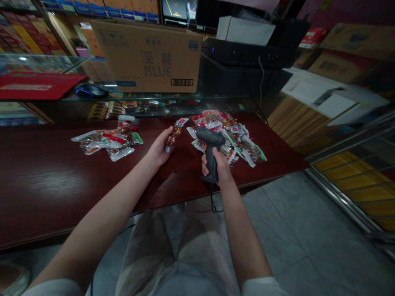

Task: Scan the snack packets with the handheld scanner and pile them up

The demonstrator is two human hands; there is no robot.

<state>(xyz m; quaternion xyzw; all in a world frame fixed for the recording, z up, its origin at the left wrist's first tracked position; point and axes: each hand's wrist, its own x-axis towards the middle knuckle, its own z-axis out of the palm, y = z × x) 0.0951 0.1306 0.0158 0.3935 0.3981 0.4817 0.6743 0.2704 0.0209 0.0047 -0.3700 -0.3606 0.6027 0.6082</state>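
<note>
My right hand [221,169] is wrapped round the handle of a dark grey barcode scanner [210,144], whose head points away from me over the dark wooden table [46,181]. My left hand [159,149] pinches one small clear snack packet [174,132] and holds it just left of the scanner head. A pile of several snack packets [236,137] lies behind and right of the scanner. A smaller heap of packets [109,139] lies to the left of my left hand.
A cardboard box [148,55] printed BLUE stands on a glass counter behind the table, with a computer mouse [89,91] and a red mat [37,85] to its left. A black printer [247,49] is at the back right. The scanner cable [212,203] hangs over the table's front edge.
</note>
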